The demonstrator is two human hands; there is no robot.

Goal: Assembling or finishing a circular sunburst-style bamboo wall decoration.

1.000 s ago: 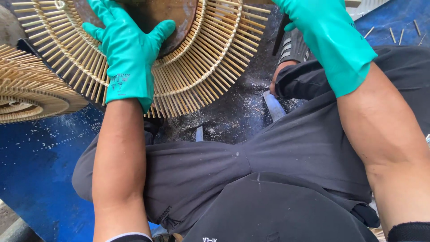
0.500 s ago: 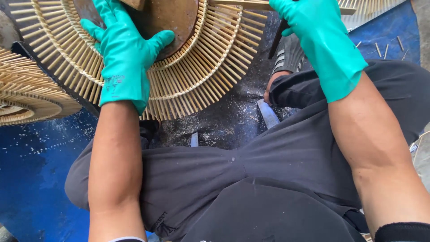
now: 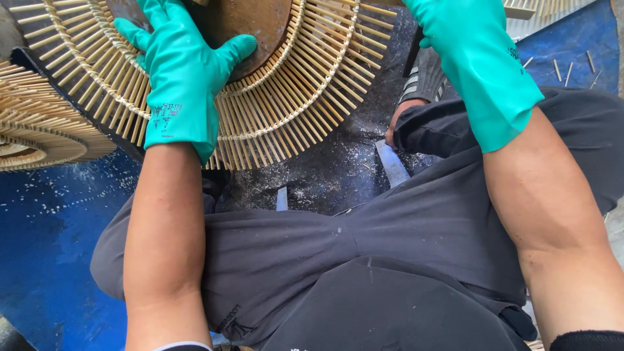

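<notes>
My left hand (image 3: 179, 71), in a green rubber glove, lies flat with fingers spread on a round woven piece of bamboo sticks (image 3: 286, 97). The thumb rests on the brown wooden disc (image 3: 250, 23) at its middle. My right hand (image 3: 471, 58), also gloved in green, reaches up past the top edge beside the same piece; its fingers are out of view. Thin bamboo sticks fan outward from the disc and are bound by rings of cord.
A second bamboo-stick round (image 3: 39, 130) lies at the left. Blue sheeting (image 3: 52, 234) covers the ground at left and top right, with loose sticks (image 3: 572, 68) on it. Sawdust lies on the dark floor (image 3: 331, 169). My dark trousers (image 3: 364, 260) fill the lower middle.
The bamboo round and both gloved hands sit slightly lower and more to the left in view. My left hand stays pressed on the round.
</notes>
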